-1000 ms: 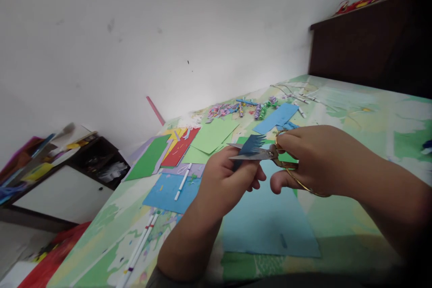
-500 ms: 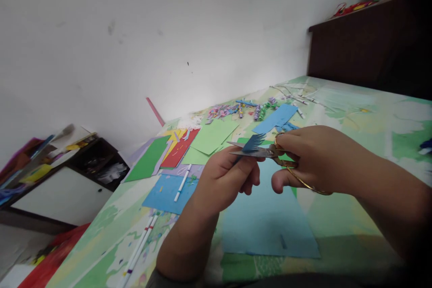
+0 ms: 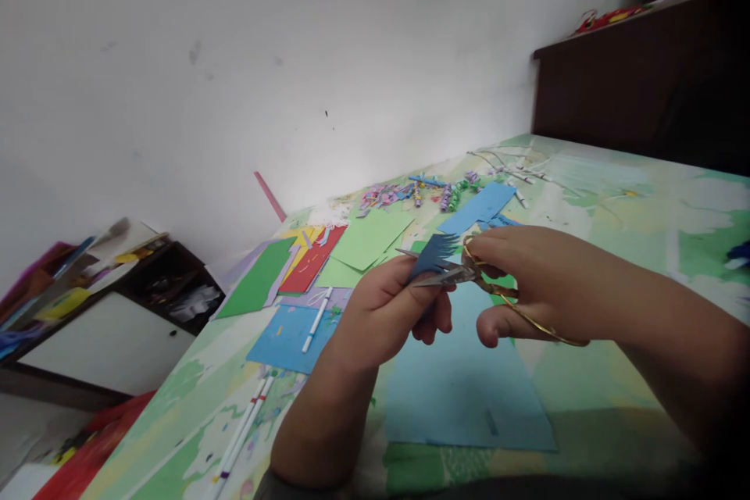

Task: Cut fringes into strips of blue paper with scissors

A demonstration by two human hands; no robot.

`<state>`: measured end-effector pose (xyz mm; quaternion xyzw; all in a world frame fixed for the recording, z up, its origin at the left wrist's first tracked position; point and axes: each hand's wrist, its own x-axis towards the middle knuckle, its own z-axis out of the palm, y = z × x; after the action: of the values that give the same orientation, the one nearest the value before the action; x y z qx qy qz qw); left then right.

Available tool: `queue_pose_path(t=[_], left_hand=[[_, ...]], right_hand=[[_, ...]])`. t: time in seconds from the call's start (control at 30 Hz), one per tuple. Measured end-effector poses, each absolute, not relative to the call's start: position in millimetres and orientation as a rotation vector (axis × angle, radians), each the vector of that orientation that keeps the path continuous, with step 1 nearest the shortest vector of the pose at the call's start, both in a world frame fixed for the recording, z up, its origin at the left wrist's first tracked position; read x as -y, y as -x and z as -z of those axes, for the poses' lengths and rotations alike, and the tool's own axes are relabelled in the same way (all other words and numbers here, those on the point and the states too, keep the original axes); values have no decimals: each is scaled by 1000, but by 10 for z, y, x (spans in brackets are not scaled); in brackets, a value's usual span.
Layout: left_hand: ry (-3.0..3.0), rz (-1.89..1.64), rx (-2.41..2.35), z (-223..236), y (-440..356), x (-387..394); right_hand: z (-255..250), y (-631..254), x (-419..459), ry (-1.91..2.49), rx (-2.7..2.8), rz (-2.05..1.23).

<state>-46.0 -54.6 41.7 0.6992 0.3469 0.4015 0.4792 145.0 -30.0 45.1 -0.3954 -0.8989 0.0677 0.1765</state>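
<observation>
While the left hand (image 3: 380,312) pinches the fringed blue paper (image 3: 434,256) between thumb and fingers, the right hand (image 3: 542,281) grips the gold-handled scissors (image 3: 469,272), their blades parted around the paper just above the left fingers. Taking the scissors as the clock's centre, with twelve away from the wearer, the light blue sheet (image 3: 462,391) lies at six o'clock, its near edge close to the dark clothing at the bottom of the view. The light green sheets (image 3: 369,238) sit at ten, and the blue strip (image 3: 477,207) at one. The table (image 3: 621,226) meets the wall (image 3: 351,55) toward eleven and twelve; its left edge runs down to eight, past the white pens (image 3: 243,433). The widest room for moving is at two and three, where patterned cloth shows between the right forearm and the dark cabinet (image 3: 621,70). The left fingers hide the paper's lower end, the right hand covers part of the handles, and the forearm is lost in shadow at four. The small curled pieces near twelve are hard to tell apart. Compared with half a second ago, the blades stand wider apart, and the right thumb sits slightly lower.
</observation>
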Motion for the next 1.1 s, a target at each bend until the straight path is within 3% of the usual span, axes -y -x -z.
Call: queue_pose_path(t=[0.43,1.1], left_hand=[[-2141,-1057,-1172,-388,388,573],[-2097,-1106,-953,-330,453,535]], right_hand=[[-478,-1416,351,1127,2507,-422],[-387,-1400,265,1165,2522,-155]])
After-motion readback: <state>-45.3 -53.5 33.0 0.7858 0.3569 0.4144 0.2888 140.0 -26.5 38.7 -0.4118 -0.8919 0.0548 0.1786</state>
